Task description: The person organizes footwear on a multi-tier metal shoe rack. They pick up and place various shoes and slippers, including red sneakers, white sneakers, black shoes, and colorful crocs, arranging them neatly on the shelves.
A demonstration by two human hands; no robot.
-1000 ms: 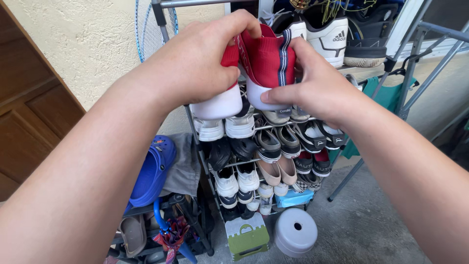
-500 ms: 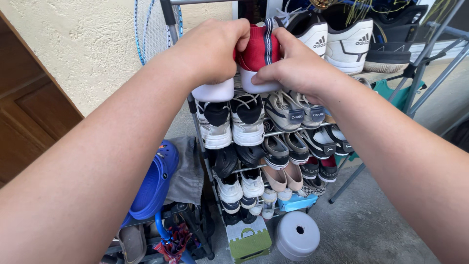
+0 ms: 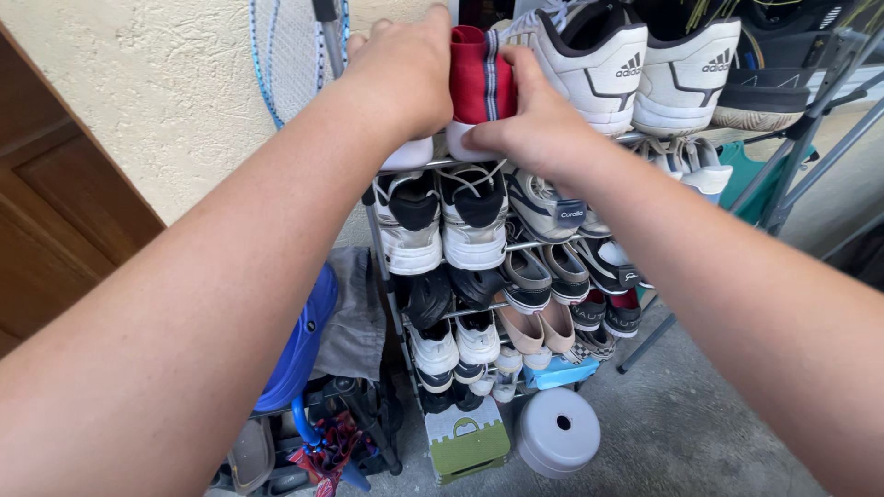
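Left hand: fingers curled over the top of the left red shoe, gripping it; most of that shoe is hidden under the hand, only its white sole edge shows below the palm.
Right hand: thumb and fingers pinched on the heel of the right red shoe, thumb pressed against the white sole.
Red shoes: a pair, knit red uppers with a dark and white stripe down the heel, white soles, heels toward the camera, side by side on the top shelf at its left end, soles touching the shelf bar.
Rack: metal, several tiers, standing against a cream wall.
Top shelf, right of the red pair: two white sneakers with black stripes, the nearer one just beside the right hand.
Second tier: white and black sneakers, then grey ones.
Lower tiers: dark slip-ons, white shoes, beige flats, small pairs at the bottom.
Left of rack: blue clog, grey cloth, a racket hung on the wall, wooden door.
Floor: green and white box, grey round stool.
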